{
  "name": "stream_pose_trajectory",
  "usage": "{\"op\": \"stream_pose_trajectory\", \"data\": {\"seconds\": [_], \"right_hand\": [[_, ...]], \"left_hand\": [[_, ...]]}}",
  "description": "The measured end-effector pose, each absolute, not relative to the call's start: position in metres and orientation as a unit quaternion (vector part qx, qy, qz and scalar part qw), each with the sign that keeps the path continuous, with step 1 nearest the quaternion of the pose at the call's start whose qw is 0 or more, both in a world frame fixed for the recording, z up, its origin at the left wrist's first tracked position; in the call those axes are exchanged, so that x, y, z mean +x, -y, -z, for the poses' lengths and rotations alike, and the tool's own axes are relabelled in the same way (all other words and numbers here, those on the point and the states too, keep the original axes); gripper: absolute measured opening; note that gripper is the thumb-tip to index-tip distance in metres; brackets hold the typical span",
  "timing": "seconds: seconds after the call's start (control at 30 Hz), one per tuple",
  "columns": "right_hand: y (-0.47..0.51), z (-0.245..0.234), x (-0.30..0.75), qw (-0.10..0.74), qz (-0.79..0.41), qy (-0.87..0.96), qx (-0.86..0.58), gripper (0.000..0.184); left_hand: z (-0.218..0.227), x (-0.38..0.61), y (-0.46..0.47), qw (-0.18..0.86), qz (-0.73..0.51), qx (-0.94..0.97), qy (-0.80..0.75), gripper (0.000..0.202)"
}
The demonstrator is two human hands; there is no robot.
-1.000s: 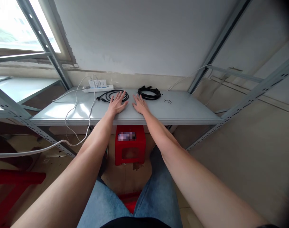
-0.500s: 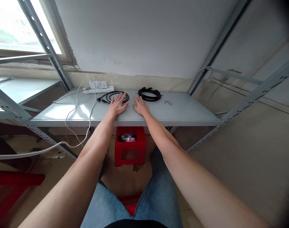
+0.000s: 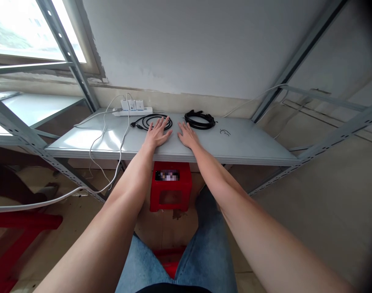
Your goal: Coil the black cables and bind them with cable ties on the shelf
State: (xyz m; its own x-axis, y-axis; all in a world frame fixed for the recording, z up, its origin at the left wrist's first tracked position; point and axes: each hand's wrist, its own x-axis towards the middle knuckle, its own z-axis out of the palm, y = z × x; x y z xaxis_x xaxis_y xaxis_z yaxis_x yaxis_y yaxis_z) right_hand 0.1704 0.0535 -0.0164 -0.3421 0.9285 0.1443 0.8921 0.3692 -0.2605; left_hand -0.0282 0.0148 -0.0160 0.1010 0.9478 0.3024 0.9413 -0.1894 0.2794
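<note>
Fingers spread, my left hand (image 3: 157, 134) lies palm down on the grey metal shelf (image 3: 253, 142), its fingertips over part of a loosely coiled black cable (image 3: 146, 121). The plug ends of that cable point left. My right hand (image 3: 188, 135) also rests flat on the shelf with its fingers apart. Just beyond its fingertips sits a second, thicker coil of black cable (image 3: 200, 120). To the right of this coil lie a few short, thin black ties (image 3: 225, 132). Neither hand grips anything.
A white power strip (image 3: 133, 111) with adapters stands at the back left. White cords (image 3: 121, 150) run from it over the shelf's front edge. Below is a red stool (image 3: 171, 187) with a phone (image 3: 167, 175) on it. Metal posts (image 3: 78, 77) frame both sides.
The camera view has shifted slightly, so the scene sits a little further right. Both hands stay in place on the shelf, and the cables have not moved.
</note>
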Motion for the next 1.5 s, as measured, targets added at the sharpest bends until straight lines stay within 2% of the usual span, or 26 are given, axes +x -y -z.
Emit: {"op": "stream_pose_trajectory", "data": {"seconds": [0.3,0.57,1.5], "right_hand": [[-0.048,0.014,0.171,0.124,-0.057,0.815,-0.563,0.07],[-0.053,0.013,0.171,0.125,-0.093,0.804,-0.574,0.067],[-0.061,0.024,0.165,0.124,-0.07,0.796,-0.588,0.061]], "left_hand": [[0.015,-0.029,-0.012,0.025,-0.223,0.739,-0.635,0.08],[0.013,-0.029,-0.016,0.019,-0.206,0.727,-0.654,0.077],[0.019,-0.031,-0.029,0.046,-0.182,0.717,-0.671,0.074]]}}
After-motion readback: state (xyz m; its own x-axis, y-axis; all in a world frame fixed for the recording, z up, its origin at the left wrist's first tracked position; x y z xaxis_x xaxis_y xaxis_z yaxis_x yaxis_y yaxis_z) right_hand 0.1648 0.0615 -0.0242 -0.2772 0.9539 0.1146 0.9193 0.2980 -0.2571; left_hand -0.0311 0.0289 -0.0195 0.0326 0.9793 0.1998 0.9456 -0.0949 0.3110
